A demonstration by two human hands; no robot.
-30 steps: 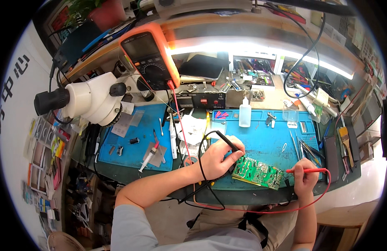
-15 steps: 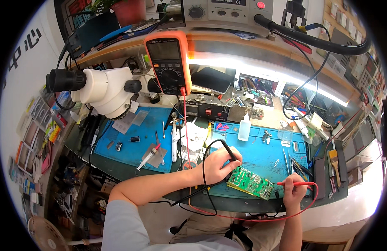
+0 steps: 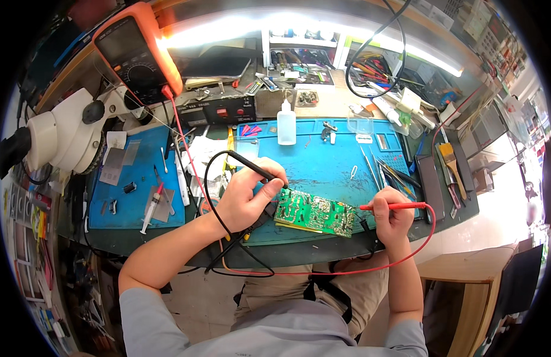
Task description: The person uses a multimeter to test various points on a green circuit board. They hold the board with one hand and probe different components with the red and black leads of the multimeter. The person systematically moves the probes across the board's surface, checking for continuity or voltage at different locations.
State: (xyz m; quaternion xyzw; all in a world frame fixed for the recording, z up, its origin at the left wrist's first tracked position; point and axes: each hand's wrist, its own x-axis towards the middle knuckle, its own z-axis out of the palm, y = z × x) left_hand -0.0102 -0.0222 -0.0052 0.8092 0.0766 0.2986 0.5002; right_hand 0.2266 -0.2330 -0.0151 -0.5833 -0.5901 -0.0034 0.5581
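A green circuit board (image 3: 316, 212) lies at the near edge of the blue work mat, solder side up. My left hand (image 3: 246, 199) is closed on a black multimeter probe (image 3: 250, 165), its tip at the board's left end. In my closed right hand (image 3: 392, 219) is a red multimeter probe (image 3: 406, 206), pointing left with its tip by the board's right end. Whether either tip makes contact is too small to tell. Their leads loop round toward an orange-framed multimeter (image 3: 137, 58) at the upper left; its display is unreadable.
A white microscope (image 3: 64, 131) stands on the left, near a syringe (image 3: 150, 211). Behind the board are a clear squeeze bottle (image 3: 286, 124) and the blue mat (image 3: 323, 160). Tweezers (image 3: 371, 168) and a brush (image 3: 453, 162) lie right. Probe leads hang over the bench edge.
The whole view has shifted down and to the right, so bench things appear higher and further left. Both hands keep hold of their probes at the board's two ends.
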